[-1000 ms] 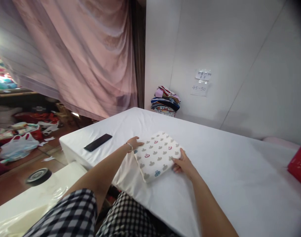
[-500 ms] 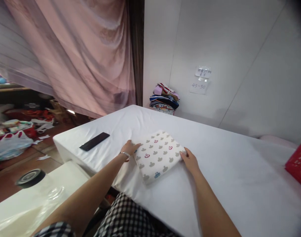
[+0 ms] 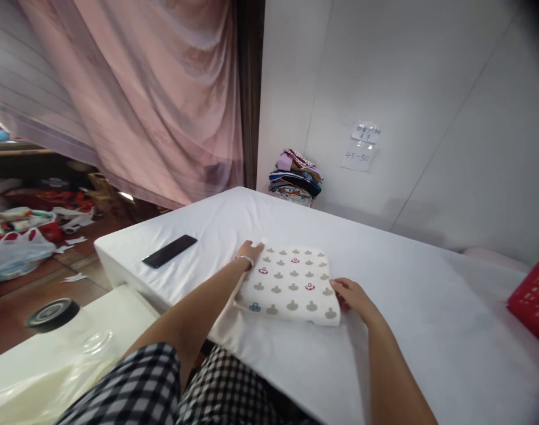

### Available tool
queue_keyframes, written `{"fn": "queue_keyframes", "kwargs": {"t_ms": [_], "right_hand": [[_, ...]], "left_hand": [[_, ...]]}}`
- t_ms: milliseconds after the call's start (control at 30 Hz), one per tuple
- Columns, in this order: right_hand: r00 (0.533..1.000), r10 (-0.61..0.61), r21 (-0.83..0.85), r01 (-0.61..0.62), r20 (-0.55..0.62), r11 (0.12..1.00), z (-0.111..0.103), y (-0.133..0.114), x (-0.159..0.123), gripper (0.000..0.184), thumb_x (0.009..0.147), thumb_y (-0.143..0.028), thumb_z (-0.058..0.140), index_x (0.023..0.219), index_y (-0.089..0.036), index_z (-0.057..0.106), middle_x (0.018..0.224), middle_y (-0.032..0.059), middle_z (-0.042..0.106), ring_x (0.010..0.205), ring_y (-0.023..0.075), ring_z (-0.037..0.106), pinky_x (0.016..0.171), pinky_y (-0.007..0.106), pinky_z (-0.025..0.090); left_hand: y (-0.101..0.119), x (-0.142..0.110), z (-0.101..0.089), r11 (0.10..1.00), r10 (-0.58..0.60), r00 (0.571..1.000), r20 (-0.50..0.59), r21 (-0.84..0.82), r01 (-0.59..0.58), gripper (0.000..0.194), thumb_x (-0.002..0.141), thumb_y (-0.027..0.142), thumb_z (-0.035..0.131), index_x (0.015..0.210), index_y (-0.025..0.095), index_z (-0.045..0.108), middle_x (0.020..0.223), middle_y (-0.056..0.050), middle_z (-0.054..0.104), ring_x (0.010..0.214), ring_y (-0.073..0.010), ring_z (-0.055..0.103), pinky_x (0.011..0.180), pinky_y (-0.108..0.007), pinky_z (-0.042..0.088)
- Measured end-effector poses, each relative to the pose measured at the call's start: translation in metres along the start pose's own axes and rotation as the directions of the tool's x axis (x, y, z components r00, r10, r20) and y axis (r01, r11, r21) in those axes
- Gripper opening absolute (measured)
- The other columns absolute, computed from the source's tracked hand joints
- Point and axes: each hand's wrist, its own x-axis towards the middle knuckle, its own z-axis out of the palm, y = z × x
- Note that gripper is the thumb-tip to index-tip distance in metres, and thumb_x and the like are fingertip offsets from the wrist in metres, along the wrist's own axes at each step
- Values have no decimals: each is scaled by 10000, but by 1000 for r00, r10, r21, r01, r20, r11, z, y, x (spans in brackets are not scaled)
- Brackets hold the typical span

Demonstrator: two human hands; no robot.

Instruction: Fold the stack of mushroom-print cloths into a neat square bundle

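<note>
A folded white cloth (image 3: 291, 283) printed with grey, pink and blue mushroom shapes lies on the white-covered table in front of me. My left hand (image 3: 250, 254), with a bracelet at its wrist, grips the cloth's far left corner, thumb over the edge. On the opposite side, the fingers of my right hand (image 3: 349, 296) hold the right edge; some fingertips are hidden under it. The cloth lies nearly square to me, its near edge slightly puffed.
A black phone (image 3: 170, 251) lies on the table (image 3: 411, 330) at left. Folded clothes (image 3: 296, 179) are stacked by the wall. A red basket (image 3: 532, 301) stands at right. Black tape (image 3: 52, 314) and clear plastic (image 3: 74, 372) rest on a lower white surface (image 3: 131, 310).
The cloth has turned so its near edge now faces me squarely, and it has shifted slightly right. My left hand moved right and farther away; my right hand moved right and a little nearer.
</note>
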Motion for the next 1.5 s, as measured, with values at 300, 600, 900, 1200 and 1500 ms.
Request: {"fn": "queue_keyframes", "kwargs": {"t_ms": [300, 600, 900, 1200, 1500], "right_hand": [[990, -12, -32, 8, -139, 999, 19, 6, 19, 563, 694, -562, 585, 1133, -210, 566, 875, 81, 680, 731, 230, 645, 618, 323, 484], [990, -28, -18, 26, -137, 1000, 30, 2, 7, 518, 722, -457, 587, 1175, -210, 536, 982, 64, 672, 831, 213, 643, 710, 303, 496], [964, -183, -445, 79, -194, 892, 46, 8, 12, 589, 777, -396, 474, 1320, -185, 390, 1253, 97, 531, 1148, 245, 486, 973, 379, 362], [967, -145, -504, 20, -209, 864, 47, 0, 4, 617, 793, -413, 422, 1368, -223, 304, 1281, 92, 497, 1157, 258, 476, 927, 376, 393], [805, -592, -773, 348, -45, 530, 69, -8, -8, 537, 870, -401, 338, 1352, -165, 358, 1470, 79, 248, 1360, 232, 162, 1081, 440, 166]], "left_hand": [[-47, -58, -28, 999, -16, 983, 186, -36, 23, 430, 778, 569, 445, 783, 176, 621, 804, -67, 680, 684, -197, 626, 540, -260, 458], [-33, -95, -26, 994, 35, 993, 109, 100, -46, 489, 741, 642, 436, 917, 203, 556, 971, -89, 654, 863, -246, 616, 655, -300, 455], [-44, -92, -18, 987, 50, 996, 75, 147, -61, 433, 812, 514, 429, 1078, 177, 487, 1076, -130, 630, 989, -266, 592, 772, -321, 432], [-28, -92, -23, 977, 74, 995, 73, 194, -87, 625, 812, 592, 373, 1265, 161, 383, 1205, -136, 565, 1101, -271, 534, 873, -348, 404], [-27, -101, -10, 908, 191, 980, 63, 369, -200, 405, 884, 431, 300, 1170, 184, 446, 1188, -126, 528, 974, -251, 584, 803, -376, 434]]}}
